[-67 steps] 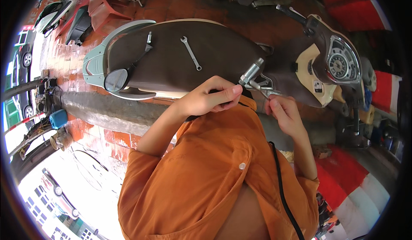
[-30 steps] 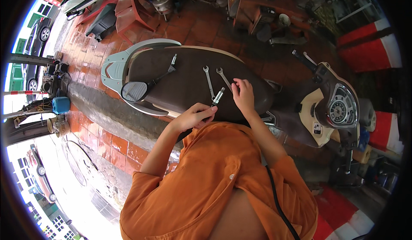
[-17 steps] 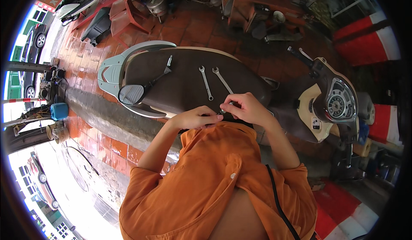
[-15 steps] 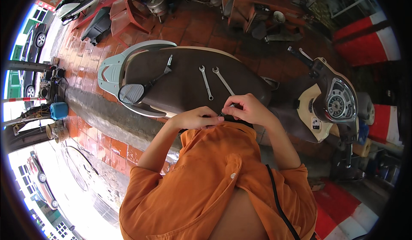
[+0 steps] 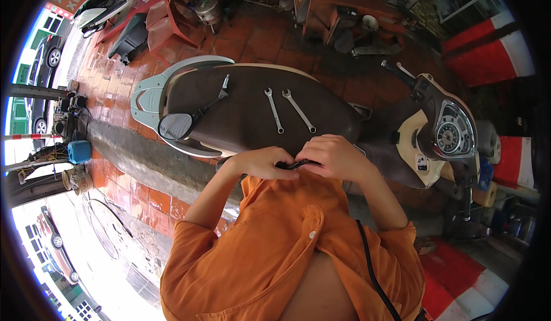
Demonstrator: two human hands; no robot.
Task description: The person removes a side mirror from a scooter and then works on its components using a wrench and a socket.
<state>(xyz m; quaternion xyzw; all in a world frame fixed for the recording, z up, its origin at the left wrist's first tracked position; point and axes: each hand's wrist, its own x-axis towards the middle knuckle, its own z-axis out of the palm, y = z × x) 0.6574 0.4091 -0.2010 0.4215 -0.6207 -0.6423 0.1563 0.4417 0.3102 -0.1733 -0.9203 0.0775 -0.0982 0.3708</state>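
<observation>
Close to my waist, at the near edge of the brown scooter seat (image 5: 241,120), both hands are closed on a thin, curved black piece (image 5: 295,164). My left hand (image 5: 263,163) grips one end and my right hand (image 5: 334,158) pinches the other; what kind of part it is, I cannot make out. Two combination wrenches lie side by side on the seat just beyond my hands, a left wrench (image 5: 274,111) and a right wrench (image 5: 299,111). Farther left, a rear-view mirror (image 5: 175,126) rests there too, its black stem ending in a bare metal tip.
To the right are the scooter's handlebar and round instrument cluster (image 5: 453,136). A pale grab rail (image 5: 148,97) curves around the seat's left end. Red plastic chairs (image 5: 172,25) stand beyond, and a reddish workbench (image 5: 321,11) sits at the far side. Wet red tiles cover the floor.
My right hand has drawn back from the right wrench's lower end, which now shows fully. More of the black piece is visible between my hands.
</observation>
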